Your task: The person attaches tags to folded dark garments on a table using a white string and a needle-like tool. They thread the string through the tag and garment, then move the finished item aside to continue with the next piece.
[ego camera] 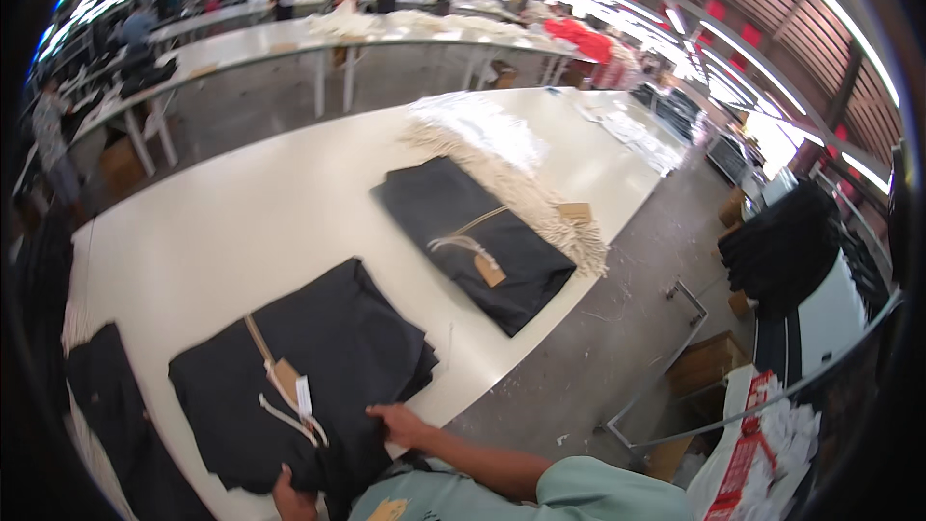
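Observation:
A stack of folded black garments (318, 336) lies on the white worktable (217, 210) right before me. Its top piece carries a kraft-paper hang tag (285, 378), a small white label (303, 396) and a cream drawcord (283, 417). At the stack's near edge, my left hand (294, 498) has its thumb up against the cloth; its other fingers are mostly hidden. My right hand (399, 425) touches the near right side with the index finger stretched out. Whether it pinches any cloth is not visible. A second folded black stack (474, 239), also tagged, lies farther off.
Bundled cream cords (499, 159) lie behind the second stack, a brown tag (575, 213) beside them. More black cloth (126, 412) lies at left. To the right stand a metal-framed cart (687, 358) and a white-and-red bag (752, 449). People work at far tables.

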The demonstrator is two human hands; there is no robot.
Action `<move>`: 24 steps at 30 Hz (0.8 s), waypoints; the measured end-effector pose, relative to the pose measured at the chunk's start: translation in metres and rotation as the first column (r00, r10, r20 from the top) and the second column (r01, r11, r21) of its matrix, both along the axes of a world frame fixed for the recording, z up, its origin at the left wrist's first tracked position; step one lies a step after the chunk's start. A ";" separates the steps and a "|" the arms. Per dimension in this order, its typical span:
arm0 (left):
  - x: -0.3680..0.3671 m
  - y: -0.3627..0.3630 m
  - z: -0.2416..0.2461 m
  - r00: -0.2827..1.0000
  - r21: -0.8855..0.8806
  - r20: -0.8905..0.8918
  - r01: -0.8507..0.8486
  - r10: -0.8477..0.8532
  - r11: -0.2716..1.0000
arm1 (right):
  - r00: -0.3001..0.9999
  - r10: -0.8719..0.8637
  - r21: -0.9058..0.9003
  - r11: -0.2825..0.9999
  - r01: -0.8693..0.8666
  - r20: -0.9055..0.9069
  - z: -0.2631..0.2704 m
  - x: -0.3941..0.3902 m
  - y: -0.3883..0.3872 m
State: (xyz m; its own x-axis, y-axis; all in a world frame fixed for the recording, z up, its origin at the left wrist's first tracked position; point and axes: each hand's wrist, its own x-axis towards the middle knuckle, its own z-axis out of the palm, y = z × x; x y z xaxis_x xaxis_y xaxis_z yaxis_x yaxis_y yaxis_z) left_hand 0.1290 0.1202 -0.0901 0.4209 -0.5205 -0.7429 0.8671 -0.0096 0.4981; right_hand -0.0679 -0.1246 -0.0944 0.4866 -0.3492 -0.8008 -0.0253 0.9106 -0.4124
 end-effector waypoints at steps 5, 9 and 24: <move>0.050 -0.044 0.132 0.999 -0.289 -0.033 -0.051 0.043 0.956 | 0.981 -0.102 -0.131 0.984 0.124 0.164 0.097 0.047 -0.049; 0.132 -0.101 0.171 0.979 -0.289 0.200 0.016 0.043 0.957 | 0.887 -0.109 -0.205 0.954 0.221 0.449 0.175 0.101 -0.087; 0.020 0.025 -0.001 0.976 0.155 0.151 -0.181 0.158 0.971 | 0.983 -0.089 -0.254 0.966 0.047 -0.160 0.002 -0.018 -0.012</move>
